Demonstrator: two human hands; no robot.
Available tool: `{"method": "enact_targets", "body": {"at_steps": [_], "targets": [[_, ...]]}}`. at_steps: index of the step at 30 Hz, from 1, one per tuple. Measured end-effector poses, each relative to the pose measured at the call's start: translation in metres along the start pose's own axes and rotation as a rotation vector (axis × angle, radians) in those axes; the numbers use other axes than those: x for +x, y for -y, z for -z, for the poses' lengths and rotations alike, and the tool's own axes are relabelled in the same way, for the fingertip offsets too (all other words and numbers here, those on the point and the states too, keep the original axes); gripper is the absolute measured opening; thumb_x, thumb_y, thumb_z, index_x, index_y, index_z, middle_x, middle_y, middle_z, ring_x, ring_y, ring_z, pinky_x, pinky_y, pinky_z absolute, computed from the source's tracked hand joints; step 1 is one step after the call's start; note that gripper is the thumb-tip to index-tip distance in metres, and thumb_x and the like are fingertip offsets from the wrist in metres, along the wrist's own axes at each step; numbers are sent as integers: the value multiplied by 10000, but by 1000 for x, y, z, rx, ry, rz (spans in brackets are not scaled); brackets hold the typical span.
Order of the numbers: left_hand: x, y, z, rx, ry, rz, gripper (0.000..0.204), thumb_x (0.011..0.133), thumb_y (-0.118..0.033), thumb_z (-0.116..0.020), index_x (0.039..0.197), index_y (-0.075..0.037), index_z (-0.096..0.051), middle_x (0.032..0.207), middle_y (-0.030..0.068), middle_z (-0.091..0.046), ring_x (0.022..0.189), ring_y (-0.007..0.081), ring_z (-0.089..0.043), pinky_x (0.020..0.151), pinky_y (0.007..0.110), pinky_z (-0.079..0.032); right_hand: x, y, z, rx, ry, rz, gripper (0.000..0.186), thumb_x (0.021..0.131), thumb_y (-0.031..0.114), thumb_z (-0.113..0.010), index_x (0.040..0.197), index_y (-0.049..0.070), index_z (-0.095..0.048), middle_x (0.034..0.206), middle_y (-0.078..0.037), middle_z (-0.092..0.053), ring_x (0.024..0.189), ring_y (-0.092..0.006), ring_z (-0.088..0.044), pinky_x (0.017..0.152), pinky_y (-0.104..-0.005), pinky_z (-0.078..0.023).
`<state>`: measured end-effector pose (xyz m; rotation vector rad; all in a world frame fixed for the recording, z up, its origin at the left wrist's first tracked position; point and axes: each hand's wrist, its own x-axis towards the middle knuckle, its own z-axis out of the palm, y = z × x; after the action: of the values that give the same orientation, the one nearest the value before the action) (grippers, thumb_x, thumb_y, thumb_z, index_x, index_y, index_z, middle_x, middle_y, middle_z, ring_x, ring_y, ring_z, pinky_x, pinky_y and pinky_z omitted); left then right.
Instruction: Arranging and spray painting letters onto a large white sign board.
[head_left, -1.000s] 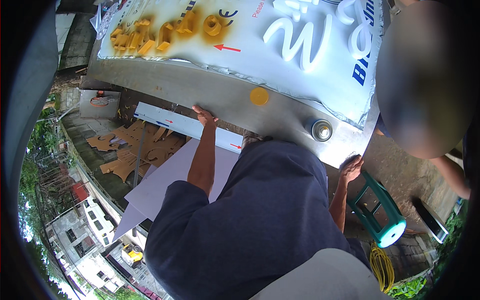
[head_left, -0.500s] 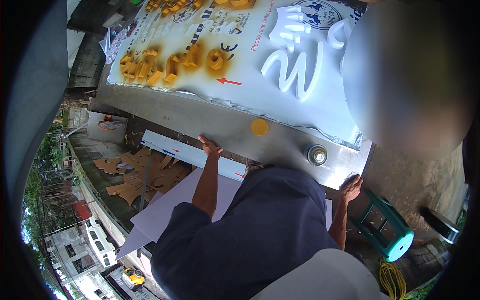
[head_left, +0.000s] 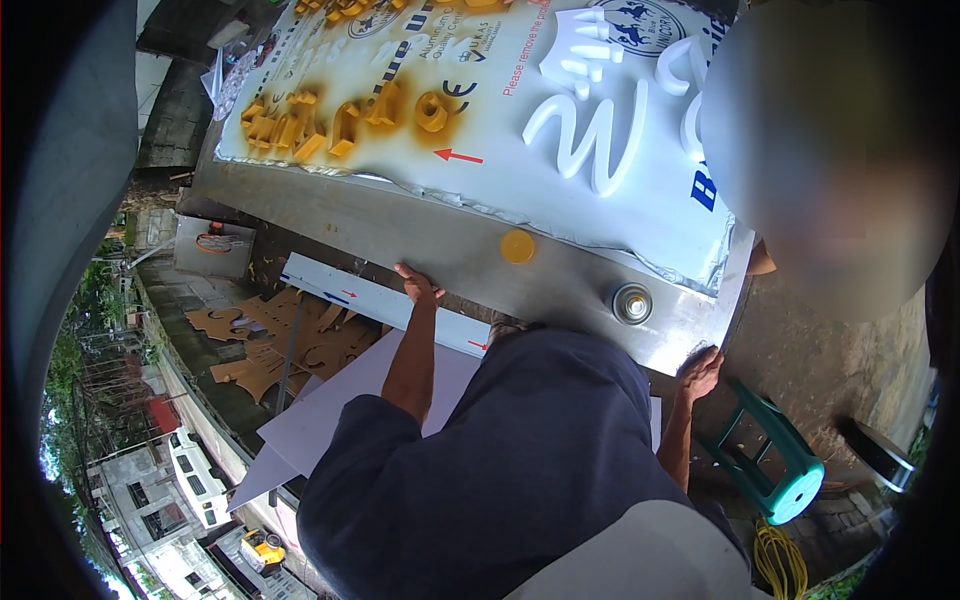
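A long grey metal table (head_left: pixel 400 230) carries a white protective sheet (head_left: pixel 520 120). On the sheet lie raised letters sprayed yellow (head_left: pixel 330 115) and plain white letters (head_left: pixel 590 130). My left hand (head_left: pixel 418 285) grips the table's near edge. My right hand (head_left: pixel 700 372) holds the table's near right corner. A spray can (head_left: pixel 632 303) stands on the bare metal between my hands, its yellow cap (head_left: pixel 518 246) lying a little to its left.
A green plastic stool (head_left: pixel 770 460) stands by my right side. White boards (head_left: pixel 340 400) lean under the table, with brown cardboard letter cut-outs (head_left: pixel 270 340) on the ground. Another person (head_left: pixel 820 150) stands at the table's right end. A yellow cord (head_left: pixel 775 560) lies coiled below.
The view shifted, so the table sits lower in the picture than a second ago. Both hands keep the same grip on the table's edge.
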<state>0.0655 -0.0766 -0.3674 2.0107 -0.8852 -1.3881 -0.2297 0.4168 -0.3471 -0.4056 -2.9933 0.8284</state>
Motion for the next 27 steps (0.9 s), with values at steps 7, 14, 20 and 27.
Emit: {"method": "enact_targets", "body": {"at_steps": [7, 14, 20, 27], "targets": [[11, 4, 1, 10, 9, 42, 1019, 740, -873, -171, 1414, -122, -317, 1307, 149, -477, 940, 310, -597, 532, 359, -540, 0, 1, 0, -12, -11, 17, 616, 940, 553, -265, 1089, 48, -585, 937, -264, -630, 854, -475, -590, 730, -536, -438], [15, 9, 0, 7, 0, 22, 1015, 738, -875, -165, 1405, -128, -334, 1297, 134, -494, 942, 299, -597, 517, 349, -530, 1, -4, -2, -15, -17, 20, 623, 938, 560, -266, 1106, 49, -580, 901, -272, -633, 822, -481, -593, 694, -549, -431], [13, 7, -1, -19, 10, 33, 1042, 729, -883, -167, 1392, -102, -355, 1295, 133, -498, 974, 306, -586, 555, 374, -534, 2, -2, -3, -44, -5, -9, 632, 934, 568, -267, 1118, 49, -577, 903, -275, -634, 828, -477, -595, 700, -548, -431], [12, 8, -2, -29, -23, 17, 1091, 719, -890, -168, 1388, -53, -368, 1300, 151, -494, 999, 326, -583, 610, 407, -553, 0, -1, -3, -48, -37, 11, 616, 936, 557, -270, 1112, 55, -582, 904, -274, -635, 839, -476, -595, 715, -544, -436]]}}
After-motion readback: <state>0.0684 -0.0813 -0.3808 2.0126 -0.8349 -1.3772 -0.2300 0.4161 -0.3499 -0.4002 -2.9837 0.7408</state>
